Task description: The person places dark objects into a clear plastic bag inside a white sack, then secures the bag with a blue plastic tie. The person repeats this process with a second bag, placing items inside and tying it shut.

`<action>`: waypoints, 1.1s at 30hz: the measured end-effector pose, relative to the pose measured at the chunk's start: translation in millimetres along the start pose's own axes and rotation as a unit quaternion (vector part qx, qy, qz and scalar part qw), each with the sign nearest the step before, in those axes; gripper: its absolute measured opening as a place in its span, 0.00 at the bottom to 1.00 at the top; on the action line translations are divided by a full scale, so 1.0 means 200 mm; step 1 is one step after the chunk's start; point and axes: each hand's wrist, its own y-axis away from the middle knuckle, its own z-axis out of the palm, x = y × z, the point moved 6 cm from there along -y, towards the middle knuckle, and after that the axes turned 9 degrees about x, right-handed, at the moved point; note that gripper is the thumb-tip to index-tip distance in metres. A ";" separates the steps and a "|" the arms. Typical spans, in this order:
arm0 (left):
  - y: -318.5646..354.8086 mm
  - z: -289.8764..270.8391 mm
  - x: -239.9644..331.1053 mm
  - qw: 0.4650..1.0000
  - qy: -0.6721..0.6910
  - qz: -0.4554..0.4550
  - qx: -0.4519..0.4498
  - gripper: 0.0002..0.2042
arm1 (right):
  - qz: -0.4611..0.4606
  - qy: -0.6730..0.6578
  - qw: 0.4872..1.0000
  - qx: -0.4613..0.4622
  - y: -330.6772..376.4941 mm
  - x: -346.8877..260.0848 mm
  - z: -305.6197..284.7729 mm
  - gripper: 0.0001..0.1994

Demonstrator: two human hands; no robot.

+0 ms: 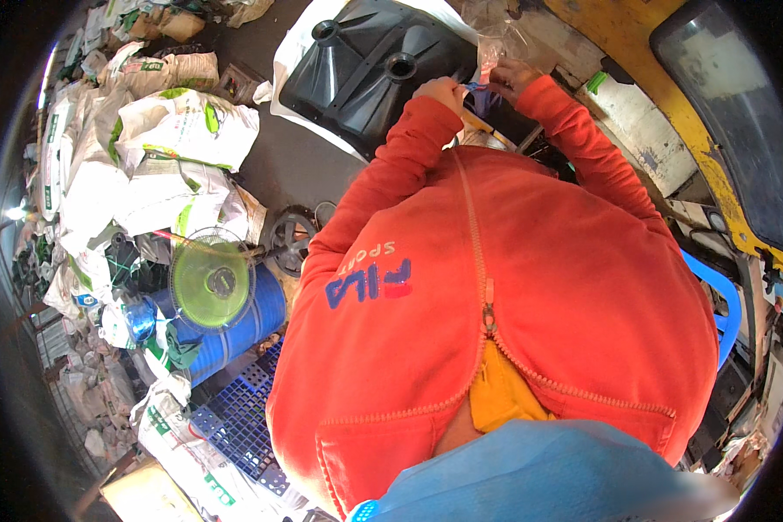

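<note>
At the top of the head view, my left hand point(441, 91) and my right hand point(513, 78) are close together in front of me, fingers closed. Between them stretches a thin bluish strip point(476, 87), pinched at both ends; its exact kind is too small to make out. Just beyond my right hand is a crumpled clear plastic bag point(500, 36). A black moulded plastic part point(365, 74) with two round collars lies to the left of my hands, on a white sheet point(289, 65). My left hand is beside its near right corner.
White woven sacks point(187, 130) pile up on the left. Nearer are a green fan point(213, 280), a blue drum point(235, 326) and a blue plastic pallet point(245, 418). At the right stand a yellow machine frame point(705, 130) and a blue chair point(726, 300).
</note>
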 end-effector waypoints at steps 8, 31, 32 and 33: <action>-0.04 0.10 -0.05 0.946 0.308 -0.058 -0.087 0.08 | -0.191 0.087 0.970 0.123 0.05 -0.30 -0.13 0.09; -0.09 0.06 0.08 0.990 -0.038 0.091 0.096 0.09 | 0.337 -0.391 0.856 0.028 -0.09 0.07 0.19 0.10; -0.11 0.06 0.07 0.992 -0.041 0.089 0.084 0.09 | 0.311 -0.378 0.870 0.057 -0.09 0.07 0.16 0.10; -0.12 0.06 0.06 0.992 -0.040 0.102 0.057 0.09 | 0.278 -0.367 0.881 0.109 -0.09 0.06 0.11 0.11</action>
